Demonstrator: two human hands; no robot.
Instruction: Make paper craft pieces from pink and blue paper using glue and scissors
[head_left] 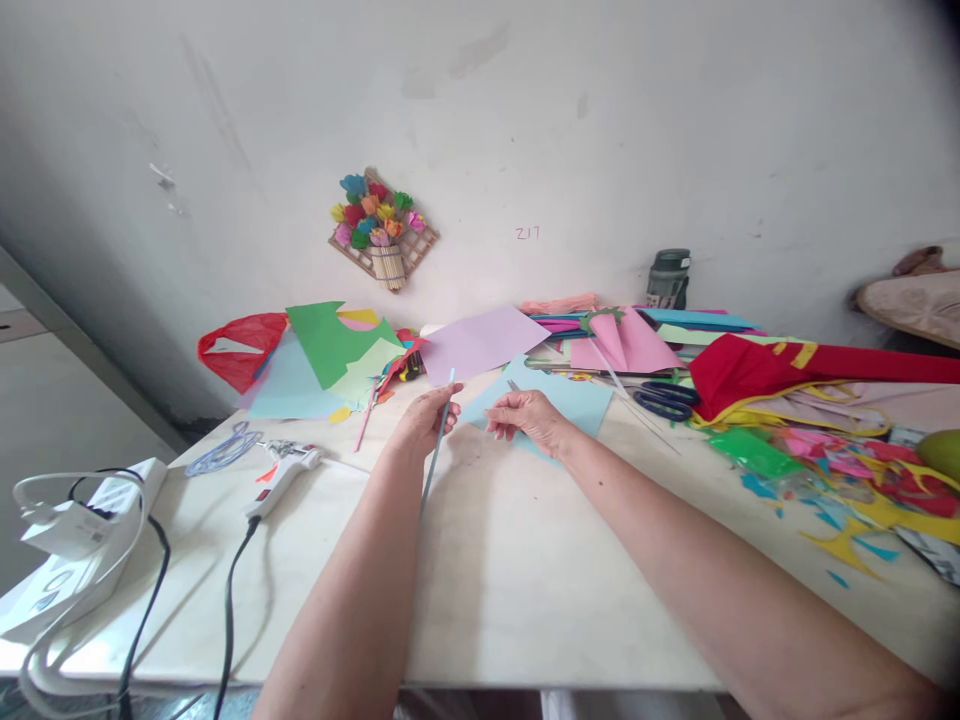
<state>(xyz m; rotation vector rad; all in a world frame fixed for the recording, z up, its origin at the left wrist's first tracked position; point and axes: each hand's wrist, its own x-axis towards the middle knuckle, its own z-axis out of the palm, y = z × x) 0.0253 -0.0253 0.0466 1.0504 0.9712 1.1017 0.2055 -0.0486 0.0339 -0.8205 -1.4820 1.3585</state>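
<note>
My left hand (433, 418) is closed around a thin light-blue stick (437, 450), perhaps rolled paper, which slants up past the fingers and down beside the forearm. A short gap to the right, my right hand (523, 415) is pinched. A small greyish tip (513, 385) shows above its fingers, too little of it to name. Beneath and behind the right hand lies a sheet of light-blue paper (581, 405) on the pale table (517, 590). A lilac sheet (484, 342) lies just beyond both hands.
Left are a glue gun (289, 475) with a black cord, a coil of blue wire (221, 452) and a power strip (112, 540). Right are dark-handled scissors (664, 402), red cloth (750, 375) and paper scraps (847, 540). A bottle (669, 280) stands by the wall.
</note>
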